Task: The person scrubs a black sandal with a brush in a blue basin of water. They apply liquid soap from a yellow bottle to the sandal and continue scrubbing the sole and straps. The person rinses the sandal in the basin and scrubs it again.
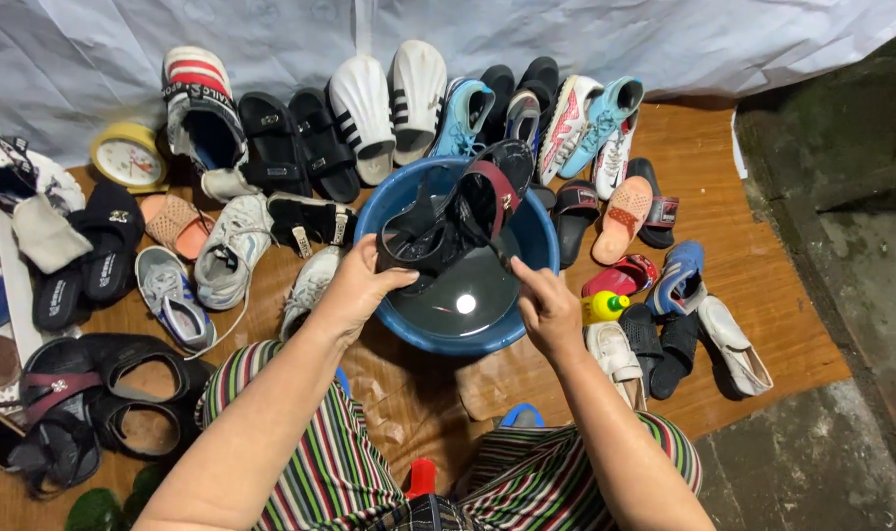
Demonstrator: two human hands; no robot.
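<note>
Seen from above: black sandal (458, 211) held over a blue basin (536, 236) of dark water, toe pointing toward one o'clock, heel toward seven. Left hand (354, 290) wrapped around the heel end at nine o'clock of the basin, thumb on top and fingers under the sole — a full, closed grasp. Right hand (546, 310) at the four o'clock rim, fingers pinched tight on something slim and dark that runs up toward the sandal; whether strap or brush handle, impossible to tell. Sandal clear of the water, not submerged, its maroon strap lifted at twelve o'clock.

Fanned around the basin on the wooden floor (762, 295), dozens more pairs: white striped slides (389, 103) and teal football boots (605, 123) between eleven and one o'clock, grey trainers (173, 295) at nine, dark open sandals (84, 393) near eight, pale slip-ons (728, 344) at three. Yellow bottle with a green cap (603, 307) touching the basin rim just beside the right wrist. Yellow-rimmed clock (128, 157) far out at ten o'clock, against a white sheet (664, 39).

By the look of it, early going — one sandal in hand, no sorted or visibly wet pile apart from the rest, nearly the whole spread lying untouched.
</note>
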